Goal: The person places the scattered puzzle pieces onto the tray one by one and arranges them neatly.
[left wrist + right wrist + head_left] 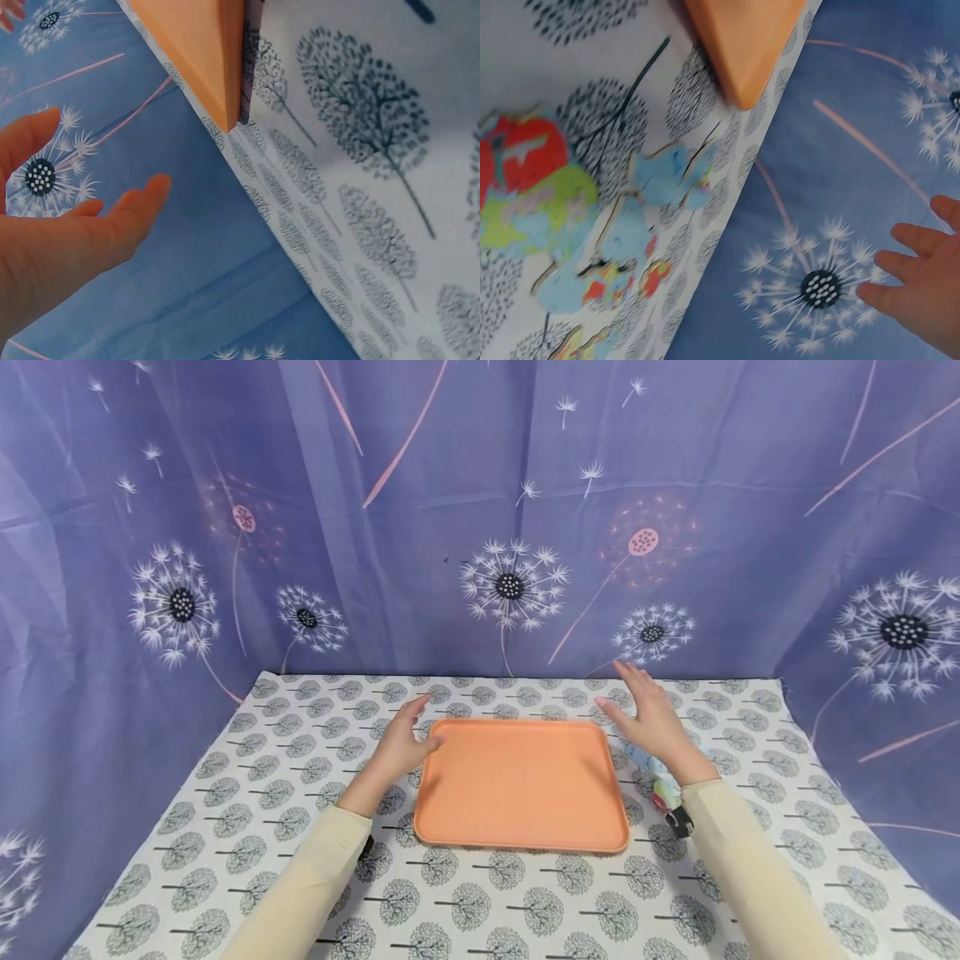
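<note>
Tray point(521, 785) is lying flat between my hands, the cloth point(465, 902) bearing its weight, so it is needing no grip. Left of the tray, my left hand point(397, 747) is hovering, fingers loose, grasping nothing. Just right of the tray, flat, colourful pieces point(555, 199) are lying on the cloth, perhaps put aside there. Above them, my right hand point(652, 714) is hovering released, seemingly spread wide to clear the tray's edge.

Soft, even light brightens the head view, leaving faint shadows on the orange tray point(521, 789) and worktop point(517, 889). Both wrist views look dimmer, the tray's edges blurred in the right one.
</note>
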